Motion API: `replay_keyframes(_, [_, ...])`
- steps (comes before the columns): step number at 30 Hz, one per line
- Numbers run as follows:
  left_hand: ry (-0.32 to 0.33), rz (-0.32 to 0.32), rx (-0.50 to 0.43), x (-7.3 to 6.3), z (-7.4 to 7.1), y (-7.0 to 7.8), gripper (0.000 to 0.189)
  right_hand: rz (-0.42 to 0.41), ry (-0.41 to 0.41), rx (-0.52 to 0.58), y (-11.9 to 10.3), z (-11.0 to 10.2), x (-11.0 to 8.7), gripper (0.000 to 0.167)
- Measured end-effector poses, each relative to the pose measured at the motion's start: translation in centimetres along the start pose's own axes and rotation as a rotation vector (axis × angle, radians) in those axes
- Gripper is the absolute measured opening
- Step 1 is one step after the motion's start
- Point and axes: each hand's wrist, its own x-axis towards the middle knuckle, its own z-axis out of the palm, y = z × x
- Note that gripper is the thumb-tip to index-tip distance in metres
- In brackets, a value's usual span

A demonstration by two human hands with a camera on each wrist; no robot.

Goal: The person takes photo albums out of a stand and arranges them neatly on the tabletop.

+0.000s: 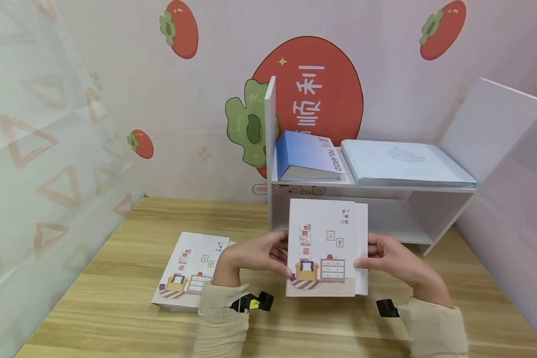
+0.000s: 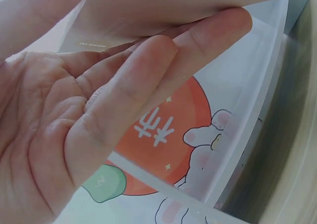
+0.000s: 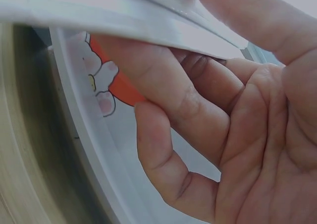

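Between my two hands is a white album (image 1: 322,223), its cover printed with an armchair and a chest of drawers, tilted toward the head camera. A second white layer shows along its right side. My left hand (image 1: 259,252) grips the left edge, thumb on the front and fingers behind. On the opposite edge, my right hand (image 1: 394,258) pinches it the same way. Both wrist views show fingers under the album's back (image 2: 163,6). Left of my left forearm, a matching white album (image 1: 185,266) lies on the table, partly hidden by that hand.
Behind the held album stands a white shelf unit (image 1: 270,124). On its top board lie a blue album (image 1: 311,154) marked POLAROID and a pale blue album (image 1: 402,159) with a whale. The wooden table (image 1: 130,258) meets fabric-covered walls printed with red fruit.
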Motion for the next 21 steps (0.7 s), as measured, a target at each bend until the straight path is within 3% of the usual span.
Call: replay_keyframes(21, [0.038, -0.079, 0.031, -3.2, -1.8, -1.0, 0.066, 0.059, -0.013, 0.001, 0.1, 3.1, 2.9, 0.047])
